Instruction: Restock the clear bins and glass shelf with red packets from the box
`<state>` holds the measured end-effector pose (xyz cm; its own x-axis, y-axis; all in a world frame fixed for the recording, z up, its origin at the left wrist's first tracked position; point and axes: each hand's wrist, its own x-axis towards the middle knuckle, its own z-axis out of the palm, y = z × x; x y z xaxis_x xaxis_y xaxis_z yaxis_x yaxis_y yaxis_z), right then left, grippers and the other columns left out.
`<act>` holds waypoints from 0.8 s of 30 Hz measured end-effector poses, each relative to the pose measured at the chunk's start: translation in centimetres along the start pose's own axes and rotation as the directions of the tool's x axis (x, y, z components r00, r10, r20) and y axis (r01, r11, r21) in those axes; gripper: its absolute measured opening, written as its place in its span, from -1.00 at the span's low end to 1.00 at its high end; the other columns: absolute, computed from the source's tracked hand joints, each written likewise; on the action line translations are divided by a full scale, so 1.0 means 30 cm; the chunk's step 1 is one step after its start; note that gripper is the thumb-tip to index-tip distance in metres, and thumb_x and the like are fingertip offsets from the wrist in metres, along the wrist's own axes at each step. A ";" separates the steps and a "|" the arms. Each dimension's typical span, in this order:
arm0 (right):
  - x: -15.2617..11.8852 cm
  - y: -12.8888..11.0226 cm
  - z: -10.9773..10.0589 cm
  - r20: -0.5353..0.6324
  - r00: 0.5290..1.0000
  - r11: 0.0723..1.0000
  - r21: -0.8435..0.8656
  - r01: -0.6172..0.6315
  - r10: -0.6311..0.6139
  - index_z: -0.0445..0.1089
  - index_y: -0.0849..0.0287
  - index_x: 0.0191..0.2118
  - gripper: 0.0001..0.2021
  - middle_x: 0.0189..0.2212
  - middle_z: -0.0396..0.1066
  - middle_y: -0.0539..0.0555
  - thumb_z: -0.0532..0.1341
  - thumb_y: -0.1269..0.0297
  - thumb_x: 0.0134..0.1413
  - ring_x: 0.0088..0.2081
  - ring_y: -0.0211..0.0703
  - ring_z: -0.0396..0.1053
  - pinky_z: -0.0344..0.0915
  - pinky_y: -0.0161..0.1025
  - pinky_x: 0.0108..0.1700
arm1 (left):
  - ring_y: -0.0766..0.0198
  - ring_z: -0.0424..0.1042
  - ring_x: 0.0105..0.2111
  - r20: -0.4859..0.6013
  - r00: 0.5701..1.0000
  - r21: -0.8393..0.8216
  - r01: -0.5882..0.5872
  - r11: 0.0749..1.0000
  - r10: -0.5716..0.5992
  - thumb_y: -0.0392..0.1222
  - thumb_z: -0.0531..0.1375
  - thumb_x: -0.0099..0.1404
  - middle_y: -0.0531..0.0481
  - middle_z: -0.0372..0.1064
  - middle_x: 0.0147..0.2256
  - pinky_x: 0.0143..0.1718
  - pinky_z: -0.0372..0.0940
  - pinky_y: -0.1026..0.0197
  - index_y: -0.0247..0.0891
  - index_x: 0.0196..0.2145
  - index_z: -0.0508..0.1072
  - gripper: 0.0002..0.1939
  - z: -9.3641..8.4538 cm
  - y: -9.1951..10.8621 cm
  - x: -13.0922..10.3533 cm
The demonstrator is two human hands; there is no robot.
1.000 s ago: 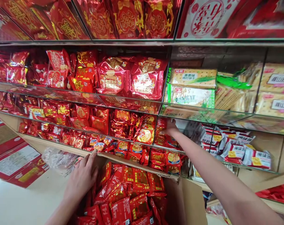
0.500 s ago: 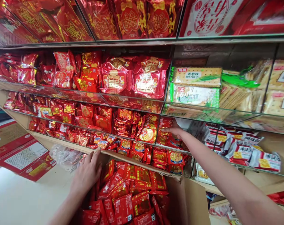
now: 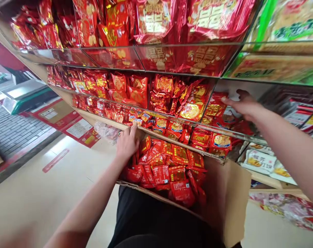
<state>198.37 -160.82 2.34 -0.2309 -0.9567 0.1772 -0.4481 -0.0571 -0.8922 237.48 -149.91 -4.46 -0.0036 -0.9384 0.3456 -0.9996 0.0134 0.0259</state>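
A cardboard box (image 3: pixel 235 203) full of red snack packets (image 3: pixel 160 174) sits in front of the shelves, above my dark-clothed legs. My left hand (image 3: pixel 127 142) is closed over the box's far left edge. Inside a shelf compartment at the right, my right hand (image 3: pixel 243 102) has its thumb and fingers apart and holds nothing that I can see. Just left of its thumb stand red packets (image 3: pixel 215 104) in that compartment; whether the thumb touches them I cannot tell. More red packets (image 3: pixel 229 117) lie below the hand, behind the shelf's glass front.
Glass-fronted shelves hold red-and-gold packets (image 3: pixel 138 91) at left and centre. Green-edged cracker packs (image 3: pixel 296 26) are at upper right, white cracker packs (image 3: pixel 260 161) lower down. Red-and-brown cartons (image 3: pixel 81 131) and a clear plastic bag (image 3: pixel 106 131) lie left on the pale floor (image 3: pixel 68 193).
The view has tilted down and moved closer, showing more box, floor and my legs. My right hand's fingers have spread beside the packets. My left hand stays on the box edge.
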 end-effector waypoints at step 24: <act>-0.777 0.110 0.294 0.115 0.963 0.957 -0.131 0.259 -0.245 0.25 0.14 -0.01 -0.67 -0.05 0.31 0.08 -0.07 0.27 0.14 -0.01 -0.17 0.23 0.15 -0.20 0.03 | 0.23 0.26 -0.06 0.065 0.866 -0.772 -0.271 0.575 0.496 -0.17 0.00 0.22 -0.09 0.34 -0.12 -0.02 0.15 0.12 -0.21 -0.19 0.40 -0.74 0.029 0.207 -0.068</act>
<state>209.89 -141.24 -8.40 -0.0130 -0.9399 0.3412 -0.6018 -0.2651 -0.7534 231.25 -148.22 -5.81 -0.5004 -0.8284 0.2517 -0.5510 0.5290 0.6455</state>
